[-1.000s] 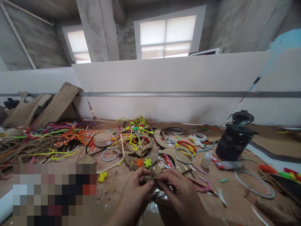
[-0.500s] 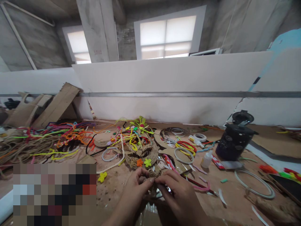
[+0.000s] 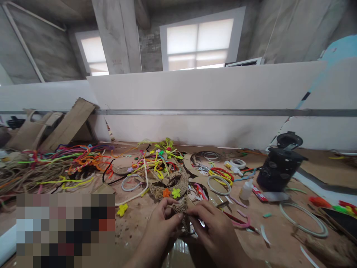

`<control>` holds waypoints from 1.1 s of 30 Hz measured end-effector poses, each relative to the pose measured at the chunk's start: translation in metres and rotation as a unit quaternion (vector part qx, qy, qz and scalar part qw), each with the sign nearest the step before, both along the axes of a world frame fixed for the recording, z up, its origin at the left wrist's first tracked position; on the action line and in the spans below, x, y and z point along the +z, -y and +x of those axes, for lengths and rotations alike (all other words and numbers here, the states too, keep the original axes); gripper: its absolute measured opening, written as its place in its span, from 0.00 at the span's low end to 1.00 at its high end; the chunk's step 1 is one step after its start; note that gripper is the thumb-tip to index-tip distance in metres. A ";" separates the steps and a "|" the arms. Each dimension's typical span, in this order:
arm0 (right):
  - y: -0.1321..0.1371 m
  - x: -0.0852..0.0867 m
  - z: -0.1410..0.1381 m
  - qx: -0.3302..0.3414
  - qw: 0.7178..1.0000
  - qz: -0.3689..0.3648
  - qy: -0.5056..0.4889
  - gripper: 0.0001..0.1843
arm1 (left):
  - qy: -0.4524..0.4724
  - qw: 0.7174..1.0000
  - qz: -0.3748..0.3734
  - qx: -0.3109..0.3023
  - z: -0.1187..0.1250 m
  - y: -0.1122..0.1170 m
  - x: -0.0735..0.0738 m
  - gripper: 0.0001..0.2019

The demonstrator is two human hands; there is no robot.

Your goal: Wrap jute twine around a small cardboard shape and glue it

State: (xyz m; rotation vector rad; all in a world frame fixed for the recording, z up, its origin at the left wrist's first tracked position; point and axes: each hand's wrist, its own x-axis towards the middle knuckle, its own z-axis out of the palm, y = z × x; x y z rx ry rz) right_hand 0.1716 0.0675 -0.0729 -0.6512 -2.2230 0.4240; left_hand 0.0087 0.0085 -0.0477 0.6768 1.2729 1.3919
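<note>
Both of my hands are together low in the middle of the head view, closed on a small brown piece wound with jute twine (image 3: 180,207). My left hand (image 3: 163,223) grips its left side with thumb and fingers. On the right edge, my right hand (image 3: 210,223) pinches the twine; its fingertips are partly hidden. Just beyond the hands lies a twine-wrapped ring (image 3: 182,180) with an orange felt-like flower (image 3: 166,192) and a yellow-green flower (image 3: 176,193) at its near edge. A yellow flower (image 3: 122,209) rests to the left.
Coloured pipe cleaners (image 3: 83,163) and twine pile up at the left. To the right stand a small glue bottle (image 3: 246,190), a black bin (image 3: 279,169) and metal-grey hoops (image 3: 304,219). A white partition (image 3: 195,128) borders the table's back. Cardboard pieces (image 3: 67,124) lean at back left.
The twine-wound piece has tilted up a little between my hands, showing more of its wrapped side. My right fingers have shifted slightly to the right.
</note>
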 end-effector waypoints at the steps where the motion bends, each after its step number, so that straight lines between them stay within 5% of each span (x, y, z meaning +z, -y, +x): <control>1: 0.000 -0.001 0.000 -0.001 1.000 0.006 -0.001 0.10 | 0.002 1.000 -0.002 -0.001 0.000 0.000 0.000 0.23; 13: 0.000 0.001 0.000 -0.001 1.000 0.023 -0.004 0.08 | 0.003 1.000 0.025 0.016 -0.005 -0.005 -0.027 0.19; 24: -0.002 -0.002 -0.001 -0.014 0.998 0.061 -0.005 0.11 | 0.007 1.000 0.017 0.007 -0.002 0.000 -0.008 0.21; 33: -0.002 0.001 -0.001 -0.021 0.996 0.081 -0.010 0.13 | -0.004 0.999 0.022 0.024 -0.003 -0.003 -0.018 0.17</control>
